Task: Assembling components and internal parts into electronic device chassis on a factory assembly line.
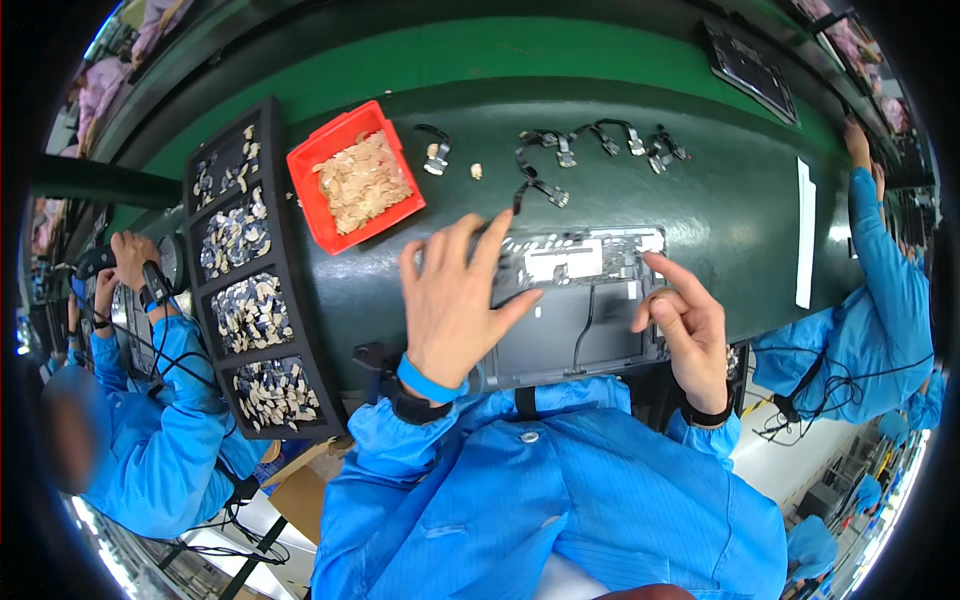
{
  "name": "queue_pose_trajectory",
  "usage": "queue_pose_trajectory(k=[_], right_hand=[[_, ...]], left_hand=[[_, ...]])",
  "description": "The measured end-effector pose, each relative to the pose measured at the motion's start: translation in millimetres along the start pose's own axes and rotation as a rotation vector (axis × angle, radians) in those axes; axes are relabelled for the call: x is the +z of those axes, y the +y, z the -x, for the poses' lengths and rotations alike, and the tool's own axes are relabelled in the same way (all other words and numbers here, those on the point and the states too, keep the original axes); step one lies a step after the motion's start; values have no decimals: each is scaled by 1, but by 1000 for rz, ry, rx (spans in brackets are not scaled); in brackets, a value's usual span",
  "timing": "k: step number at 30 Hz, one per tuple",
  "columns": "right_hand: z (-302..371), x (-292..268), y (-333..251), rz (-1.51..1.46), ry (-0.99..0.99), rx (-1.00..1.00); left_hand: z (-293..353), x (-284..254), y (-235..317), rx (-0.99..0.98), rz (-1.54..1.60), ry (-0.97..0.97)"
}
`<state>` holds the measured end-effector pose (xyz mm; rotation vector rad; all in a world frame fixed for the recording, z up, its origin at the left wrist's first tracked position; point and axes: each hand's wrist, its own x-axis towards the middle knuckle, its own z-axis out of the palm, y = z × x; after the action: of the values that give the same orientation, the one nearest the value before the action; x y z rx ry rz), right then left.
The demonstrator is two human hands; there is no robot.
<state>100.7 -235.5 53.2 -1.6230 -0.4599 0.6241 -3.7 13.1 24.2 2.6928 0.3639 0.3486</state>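
An opened flat device casing (540, 335), dark grey with a circuit board (575, 262) along its far side, lies on the green bench in front of me. A thin black cable (587, 325) runs down its middle. My left hand (450, 300) is spread over the casing's left edge, with nothing seen in its fingers. At the right edge hovers my right hand (688, 335), index finger stretched toward the board's right corner and the other fingers loosely curled. No object shows in it. Beyond the casing lie several short black cables with metal connectors (560, 152).
A red bin (304, 190) of small tan pieces stands left of the cables. Further left is a black compartment tray (200, 285) with small dark and pale parts. A white strip (805, 235) and a dark panel (750, 72) lie right. Co-workers (165, 420) sit on both sides.
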Motion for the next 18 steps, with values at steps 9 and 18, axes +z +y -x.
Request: queue_pose_trajectory(k=[9,18], right_hand=[[9,-5,28,7,218,160],[-10,3,20,127,344,235]], left_hand=[[13,-2,14,127,143,-106],[-20,46,42,470,135,-80]])
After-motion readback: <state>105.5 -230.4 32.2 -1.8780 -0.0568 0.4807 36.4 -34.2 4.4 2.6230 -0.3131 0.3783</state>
